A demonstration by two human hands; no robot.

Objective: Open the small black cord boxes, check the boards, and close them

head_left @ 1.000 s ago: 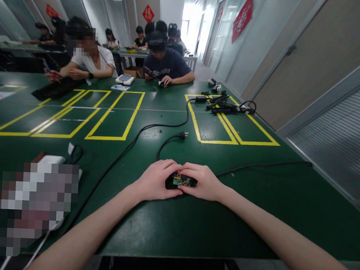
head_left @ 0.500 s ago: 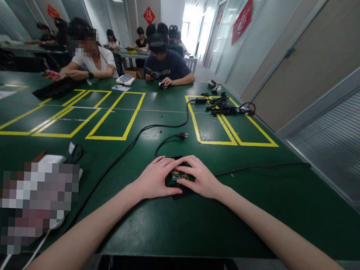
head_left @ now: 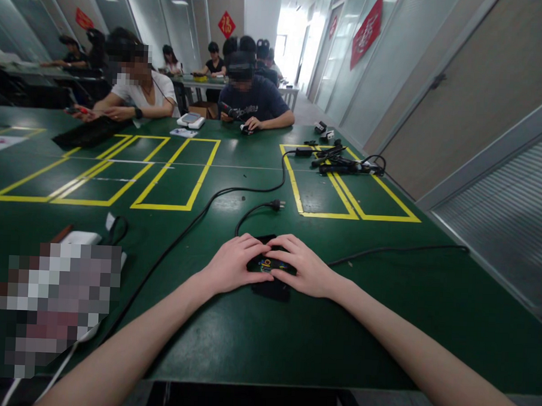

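Note:
On the green table directly before me, a black housing (head_left: pixel 272 291) lies open. A circuit board (head_left: pixel 266 265) with yellow-ringed parts shows inside it, largely covered by my fingers. My left hand (head_left: pixel 238 262) grips the board from the left, thumb along the near side and fingers over the far side. From the right, my right hand (head_left: pixel 300 265) holds it the same way, and the fingertips of both hands meet over the middle. A short black cord with a two-pin plug (head_left: pixel 277 205) leaves the far side. Another black cable (head_left: pixel 399 249) runs off to the right.
A long black cord (head_left: pixel 193 220) crosses the table left of my hands. Bundled black cables and adapters (head_left: pixel 338 161) lie at the far right, near yellow tape rectangles (head_left: pixel 160 207). A blurred-out object with a white edge is at left. Two people (head_left: pixel 257 100) work across the table.
My hands stay on the board and have closed in around it, so less of it shows. The board looks turned or shifted, and more of the black housing's near part is uncovered.

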